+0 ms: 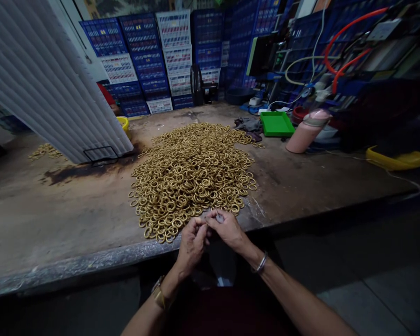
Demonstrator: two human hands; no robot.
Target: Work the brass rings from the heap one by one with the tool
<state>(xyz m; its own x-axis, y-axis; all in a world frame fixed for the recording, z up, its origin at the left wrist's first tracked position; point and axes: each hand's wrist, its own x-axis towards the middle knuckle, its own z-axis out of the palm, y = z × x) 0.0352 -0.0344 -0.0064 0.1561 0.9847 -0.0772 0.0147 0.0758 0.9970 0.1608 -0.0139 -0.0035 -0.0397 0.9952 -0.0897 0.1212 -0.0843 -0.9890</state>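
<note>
A large heap of brass-coloured rings [192, 172] lies on the worktable, its near side reaching the front edge. Just in front of the heap, my left hand [192, 242] is closed in a pinch, thumb against the curled fingers. My right hand [229, 231] meets it from the right, also pinching. A small greyish thing [219, 217] shows at the right fingers, too small to name. What the left fingertips hold is hidden. The two hands are together at the fingertips, over the table edge.
A pale corrugated panel [63, 79] leans at left beside a black wire stand [101, 155]. Right of the heap are a dark cloth [248, 125], a green tray [277, 123] and a pink cylinder [306, 133]. Stacked blue and white crates [147, 63] stand behind the worktable [91, 210].
</note>
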